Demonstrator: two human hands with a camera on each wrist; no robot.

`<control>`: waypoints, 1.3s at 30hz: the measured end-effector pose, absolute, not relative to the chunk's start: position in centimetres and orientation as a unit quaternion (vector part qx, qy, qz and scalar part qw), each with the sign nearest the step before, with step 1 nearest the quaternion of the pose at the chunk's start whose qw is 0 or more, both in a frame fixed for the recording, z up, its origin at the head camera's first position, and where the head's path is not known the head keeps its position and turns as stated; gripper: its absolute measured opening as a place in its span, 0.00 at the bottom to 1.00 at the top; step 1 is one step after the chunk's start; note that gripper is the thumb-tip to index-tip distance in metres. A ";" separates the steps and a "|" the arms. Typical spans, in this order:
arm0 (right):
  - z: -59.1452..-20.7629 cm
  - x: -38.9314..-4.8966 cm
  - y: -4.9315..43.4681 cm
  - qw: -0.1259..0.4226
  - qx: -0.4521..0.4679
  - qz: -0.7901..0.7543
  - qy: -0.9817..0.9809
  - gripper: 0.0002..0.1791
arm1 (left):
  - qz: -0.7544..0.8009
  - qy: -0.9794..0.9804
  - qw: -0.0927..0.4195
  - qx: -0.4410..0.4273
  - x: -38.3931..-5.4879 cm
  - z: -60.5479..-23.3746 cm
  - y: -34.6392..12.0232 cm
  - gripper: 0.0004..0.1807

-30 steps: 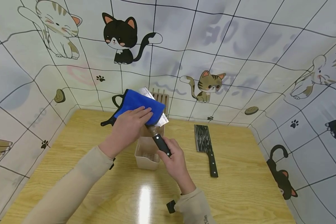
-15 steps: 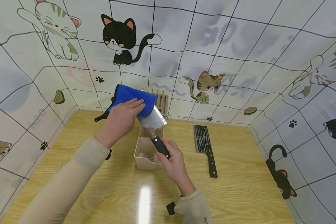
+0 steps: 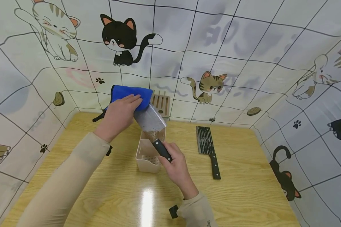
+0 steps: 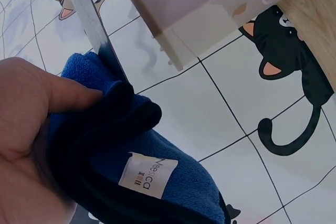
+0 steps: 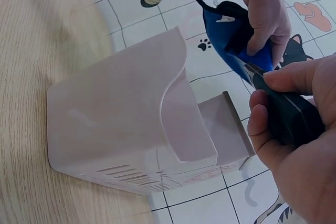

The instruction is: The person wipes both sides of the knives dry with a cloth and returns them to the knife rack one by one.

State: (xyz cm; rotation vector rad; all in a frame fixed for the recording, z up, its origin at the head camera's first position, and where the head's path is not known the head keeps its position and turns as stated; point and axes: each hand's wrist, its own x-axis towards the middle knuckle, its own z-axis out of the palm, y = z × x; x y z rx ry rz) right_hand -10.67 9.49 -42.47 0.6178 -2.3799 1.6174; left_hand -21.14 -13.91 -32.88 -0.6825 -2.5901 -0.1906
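Observation:
In the head view my right hand [image 3: 176, 164] grips the black handle [image 3: 162, 150] of a cleaver, its broad metal blade [image 3: 151, 119] tilted up and to the left. A blue cloth [image 3: 146, 94] with black edging lies folded over the far end of the blade. My left hand [image 3: 120, 115] holds this cloth, its fingers flat on top. From the left wrist, the thumb [image 4: 73, 94] presses the cloth's underside near a white label [image 4: 149, 176]. Below the cleaver stands a beige plastic knife holder [image 3: 147, 165], overlapped by the blade and handle in the head view.
To the right, a second cleaver [image 3: 206, 140] with black streaks on its blade lies flat on the wooden table [image 3: 238, 189]. The holder's slotted part [image 3: 160, 105] rises at the back, close to the cat-patterned wall covering [image 3: 170, 37].
My left hand has drawn the blue cloth up and left along the blade, so more bare metal shows. The right hand has stayed nearly still on the handle.

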 end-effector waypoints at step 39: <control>-42.0 -11.3 9.2 0.121 0.173 0.553 -0.806 0.22 | -0.072 -0.909 0.298 -0.281 -14.7 -36.6 -9.3 0.22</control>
